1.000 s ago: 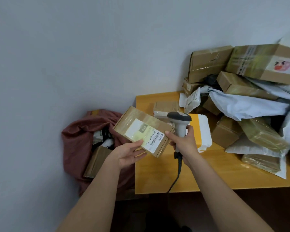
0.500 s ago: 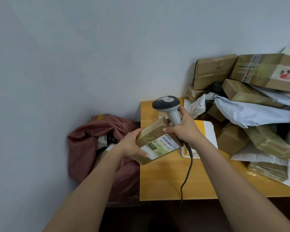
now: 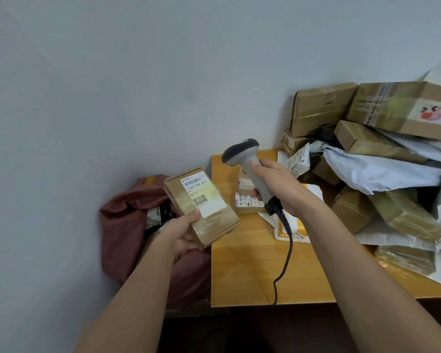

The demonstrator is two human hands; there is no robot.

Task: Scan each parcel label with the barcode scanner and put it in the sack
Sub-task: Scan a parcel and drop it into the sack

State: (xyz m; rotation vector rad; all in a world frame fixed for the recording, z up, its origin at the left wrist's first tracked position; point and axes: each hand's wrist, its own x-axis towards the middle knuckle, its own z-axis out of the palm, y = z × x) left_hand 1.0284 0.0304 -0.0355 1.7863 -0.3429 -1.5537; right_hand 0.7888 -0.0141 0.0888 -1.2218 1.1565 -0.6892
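Left hand point(image 3: 182, 235) grips a labelled parcel point(image 3: 201, 206) above the red sack point(image 3: 127, 225), frame centre-left | right hand point(image 3: 278, 187) fingers wrapped round the scanner point(image 3: 250, 169) over the counter point(image 3: 247, 271)

The sack point(image 3: 127, 225) is positioned on the floor, left of the counter point(image 3: 247, 276) and against the wall. A parcel point(image 3: 201, 207) is held above the sack. The scanner point(image 3: 252, 174) is held over the counter. Further parcels point(image 3: 367, 174) are stacked at the counter's right rear.

Parcel pile point(image 3: 382, 159) blocks the table's point(image 3: 252, 276) right half.
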